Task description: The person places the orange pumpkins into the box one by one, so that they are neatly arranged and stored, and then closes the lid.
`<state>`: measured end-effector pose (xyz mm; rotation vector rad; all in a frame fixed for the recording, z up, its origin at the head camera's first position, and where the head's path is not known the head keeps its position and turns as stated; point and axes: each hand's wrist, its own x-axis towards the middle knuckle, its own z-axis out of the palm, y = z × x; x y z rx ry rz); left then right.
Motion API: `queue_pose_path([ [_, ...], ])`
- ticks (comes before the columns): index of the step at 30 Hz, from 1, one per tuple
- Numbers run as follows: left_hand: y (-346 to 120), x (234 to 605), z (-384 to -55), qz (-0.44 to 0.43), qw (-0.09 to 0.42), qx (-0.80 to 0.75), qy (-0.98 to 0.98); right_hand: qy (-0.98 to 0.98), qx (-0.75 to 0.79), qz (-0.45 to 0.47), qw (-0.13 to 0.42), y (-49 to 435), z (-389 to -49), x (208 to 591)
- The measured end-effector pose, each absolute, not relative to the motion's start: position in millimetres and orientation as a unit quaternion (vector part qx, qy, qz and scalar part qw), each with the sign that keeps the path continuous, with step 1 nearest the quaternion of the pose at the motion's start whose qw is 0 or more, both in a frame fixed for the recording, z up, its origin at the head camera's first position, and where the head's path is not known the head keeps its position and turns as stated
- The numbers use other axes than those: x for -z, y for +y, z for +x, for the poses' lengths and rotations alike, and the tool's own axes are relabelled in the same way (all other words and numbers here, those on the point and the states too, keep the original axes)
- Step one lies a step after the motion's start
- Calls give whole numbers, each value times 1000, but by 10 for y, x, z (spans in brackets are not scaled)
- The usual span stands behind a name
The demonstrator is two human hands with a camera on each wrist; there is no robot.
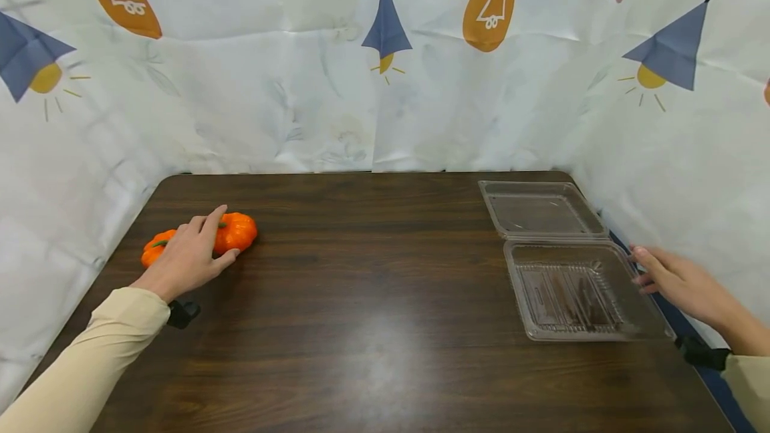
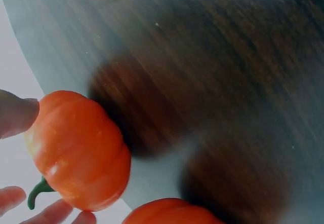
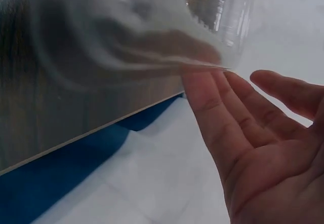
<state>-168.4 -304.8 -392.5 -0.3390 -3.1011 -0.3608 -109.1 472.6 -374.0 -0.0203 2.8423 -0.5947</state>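
My left hand [image 1: 191,252] reaches over two small orange pumpkins at the table's left side. Its spread thumb and fingers lie about the right-hand pumpkin [image 1: 239,232], not closed round it. In the left wrist view, fingertips and thumb meet the edges of this ribbed pumpkin [image 2: 83,150] with its green stem. The other pumpkin [image 1: 154,252] is partly hidden by the hand. On the right, my right hand [image 1: 680,286] touches the near tray of a clear plastic clamshell box [image 1: 519,296]. Its fingers run straight along the rim, thumb apart, in the right wrist view.
The box's lid [image 1: 538,209] lies folded back, away from me. Dark wood covers the tabletop [image 1: 361,272], whose right edge runs beside the box. Printed white cloth [image 1: 289,99] hangs behind and at both sides.
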Motion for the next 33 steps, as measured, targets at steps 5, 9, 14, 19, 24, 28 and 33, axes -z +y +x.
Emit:
queue_pose_path([
  [5, -3053, 3965, -1696, -100, 23, 134, -986, 967, 224, -6, 123, 4783, -1073, 3787],
  [9, -3059, 3994, -1699, -93, 33, 148, -984, 960, 248, -8, 128, 4828, -1063, 3824],
  [14, -3052, 4021, -1701, -89, 39, 175, -980, 957, 263, 3, 126, 4879, -1052, 3873],
  [19, -3014, 4031, -1703, -77, 39, 202, -976, 951, 283, 13, 123, 4925, -1047, 3933],
  [24, -2986, 4045, -1721, -61, 39, 210, -975, 949, 291, 29, 120, 4941, -1050, 3964],
  [28, -2970, 4063, -1718, -52, 39, 213, -975, 936, 331, 37, 113, 4947, -1042, 4005],
  [33, -2968, 4091, -1714, -47, 37, 226, -972, 914, 392, 25, 103, 4938, -1033, 4058],
])
